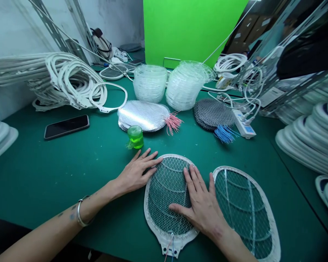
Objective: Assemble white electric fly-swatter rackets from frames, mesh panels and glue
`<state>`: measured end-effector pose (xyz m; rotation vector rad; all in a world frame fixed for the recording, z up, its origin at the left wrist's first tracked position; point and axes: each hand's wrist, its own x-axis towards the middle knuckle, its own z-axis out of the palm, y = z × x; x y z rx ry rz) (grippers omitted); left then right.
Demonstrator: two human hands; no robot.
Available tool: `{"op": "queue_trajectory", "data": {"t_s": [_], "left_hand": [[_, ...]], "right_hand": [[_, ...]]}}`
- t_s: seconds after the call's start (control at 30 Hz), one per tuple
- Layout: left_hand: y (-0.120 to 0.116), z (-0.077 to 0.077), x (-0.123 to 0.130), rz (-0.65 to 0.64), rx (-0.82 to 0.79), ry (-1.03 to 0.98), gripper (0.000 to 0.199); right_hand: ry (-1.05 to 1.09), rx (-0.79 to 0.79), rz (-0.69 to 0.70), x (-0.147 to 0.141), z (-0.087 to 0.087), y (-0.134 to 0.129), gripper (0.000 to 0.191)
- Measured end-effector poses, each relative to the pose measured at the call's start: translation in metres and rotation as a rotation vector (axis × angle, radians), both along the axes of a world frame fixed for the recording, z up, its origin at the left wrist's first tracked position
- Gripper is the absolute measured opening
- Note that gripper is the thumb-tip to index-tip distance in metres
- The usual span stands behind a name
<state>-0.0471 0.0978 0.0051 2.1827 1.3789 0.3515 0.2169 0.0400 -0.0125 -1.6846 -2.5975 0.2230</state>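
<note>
A white oval racket frame (147, 203) with metal mesh, like an electric fly swatter head, lies on the green table in front of me. One red and one blue wire come from its narrow end. My left hand (136, 171) has its fingers spread, the fingertips touching the upper left rim. Flat across the mesh on the right side rests my right hand (203, 203), fingers stretched out. A second racket frame (273, 222) with mesh and clear strips lies to the right, partly behind my right forearm. Just beyond my left hand stands a green tape roll (135, 137).
Behind are silvery mesh sheets (142, 114) with pink wires, dark mesh sheets (213, 113) with blue wires, and two clear plastic stacks (149, 83). A phone (67, 127) and white rings (73, 80) lie left. A power strip (244, 125) and stacked white frames (311, 138) stand right.
</note>
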Motion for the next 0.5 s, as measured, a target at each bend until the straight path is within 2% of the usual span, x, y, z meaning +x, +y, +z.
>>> {"op": "queue_trajectory", "data": {"t_s": [0.1, 0.17, 0.27, 0.37, 0.5], "left_hand": [[-0.010, 0.002, -0.001, 0.140, 0.018, -0.103, 0.043], [-0.019, 0.001, -0.001, 0.179, 0.047, -0.102, 0.048], [-0.031, -0.006, 0.000, 0.143, 0.057, -0.048, 0.056], [-0.038, -0.013, 0.002, 0.110, 0.063, -0.005, 0.056], [-0.040, -0.019, 0.004, 0.089, 0.095, 0.083, 0.055]], "right_hand": [[0.029, -0.015, -0.004, 0.001, 0.006, -0.002, 0.103], [0.055, -0.001, 0.008, -0.004, 0.012, -0.002, 0.101], [0.084, 0.009, 0.105, -0.020, 0.018, 0.003, 0.093], [0.093, -0.041, 0.210, -0.040, 0.016, 0.012, 0.091], [0.090, -0.094, 0.212, -0.050, 0.005, 0.018, 0.092]]}}
